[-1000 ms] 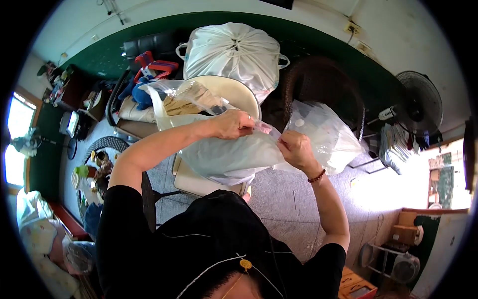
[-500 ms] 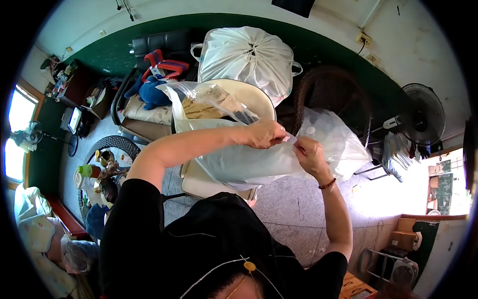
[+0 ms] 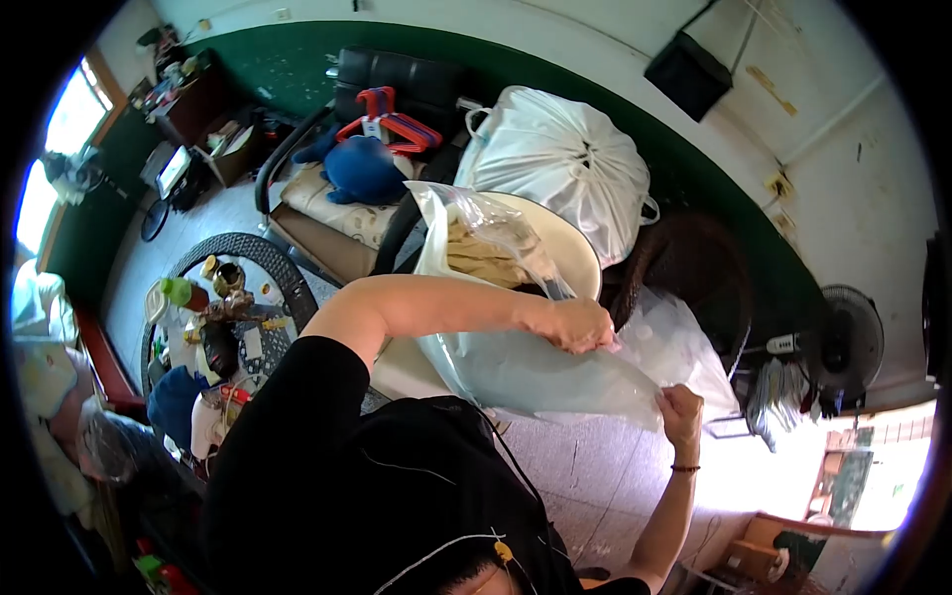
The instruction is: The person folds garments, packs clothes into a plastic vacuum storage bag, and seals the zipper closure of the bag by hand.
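A large translucent plastic bag (image 3: 526, 367) lies across a cream chair (image 3: 565, 233), with tan cloth (image 3: 481, 253) visible through its clear far-left end. My left hand (image 3: 575, 325) reaches over the bag, its fingers closed on the right part of the edge, where a bit of pink shows at the fingertips. Farther right and lower, my right hand (image 3: 681, 412) pinches a corner of the same bag. The edge between my hands is drawn out.
Behind the chair sits a tied white drawstring bag (image 3: 560, 164). A blue plush toy (image 3: 362, 171) and red hangers (image 3: 392, 124) lie on a seat at left. A cluttered round table (image 3: 297, 288) is on my left; a black fan (image 3: 843, 347) stands right.
My hands have moved apart from being close together. The right hand went right and down, pulling the bag's corner outward; the left moved slightly right and down. The camera view has tilted.
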`<state>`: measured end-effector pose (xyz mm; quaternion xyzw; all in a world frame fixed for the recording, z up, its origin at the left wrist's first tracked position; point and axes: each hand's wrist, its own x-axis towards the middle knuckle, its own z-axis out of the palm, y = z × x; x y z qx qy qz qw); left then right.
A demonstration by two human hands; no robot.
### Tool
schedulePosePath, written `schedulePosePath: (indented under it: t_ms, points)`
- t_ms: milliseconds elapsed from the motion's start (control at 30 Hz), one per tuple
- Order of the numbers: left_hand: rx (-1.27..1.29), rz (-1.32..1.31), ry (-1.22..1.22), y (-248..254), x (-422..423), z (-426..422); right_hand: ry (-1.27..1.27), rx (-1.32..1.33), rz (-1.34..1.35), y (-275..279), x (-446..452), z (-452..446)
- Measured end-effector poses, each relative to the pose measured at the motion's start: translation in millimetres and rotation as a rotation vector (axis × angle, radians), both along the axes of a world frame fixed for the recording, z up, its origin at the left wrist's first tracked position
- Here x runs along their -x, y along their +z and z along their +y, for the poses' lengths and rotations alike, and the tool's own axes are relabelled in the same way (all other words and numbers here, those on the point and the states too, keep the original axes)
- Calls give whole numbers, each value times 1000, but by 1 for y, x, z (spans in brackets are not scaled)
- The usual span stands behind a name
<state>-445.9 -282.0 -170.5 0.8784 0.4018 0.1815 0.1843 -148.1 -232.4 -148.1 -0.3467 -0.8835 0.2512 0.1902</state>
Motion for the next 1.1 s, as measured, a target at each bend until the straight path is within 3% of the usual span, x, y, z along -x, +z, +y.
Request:
schedulePosePath:
  t_ms: [67,100,133,267,300,400,433,467,533,600,700,767,800,867,900,933,1000,1067,1100]
  points:
    - [-62,71,21,3,12,-4,-78,158,-99,7,-2,2]
    - [-234,-46,22,1,25,-10,-83,206,-281,17,-1,6]
    - [-410,-158,21,6,40,-20,-23,273,-181,24,7,3]
    - [-141,-40,357,25,115,-76,78,-12,-23,56,76,-17]
    - [-78,136,303,21,133,-83,106,-87,43,52,102,-19]
    - [-278,-91,206,-9,156,-102,333,-255,71,46,188,-30]
    - [-418,-29,189,-12,158,-105,394,-328,28,39,212,-29]
    - [-224,-34,244,-25,159,-103,394,-329,-54,23,233,-25]
    - [-44,219,428,-39,147,-89,451,-353,-140,12,263,-25]
    - [-106,235,510,-28,144,-91,409,-363,-263,13,277,-31]
    - [-179,305,450,-15,148,-92,422,-402,-303,-2,285,-16]
    - [-177,227,414,-3,152,-83,368,-264,-455,-9,289,-2]
    - [-175,231,421,5,151,-79,375,-264,-450,-16,287,5]
    - [-203,114,294,17,149,-66,599,-169,120,-29,278,20]
    - [-25,117,319,17,146,-57,487,-3,8,-28,274,21]
    - [-26,118,316,15,148,-54,485,-4,9,-26,273,23]
    - [-357,182,291,14,151,-52,529,-81,74,-14,269,20]
    - [-424,229,294,6,155,-47,489,-34,15,-7,270,13]
    - [-490,276,300,7,155,-49,560,-191,136,3,274,1]
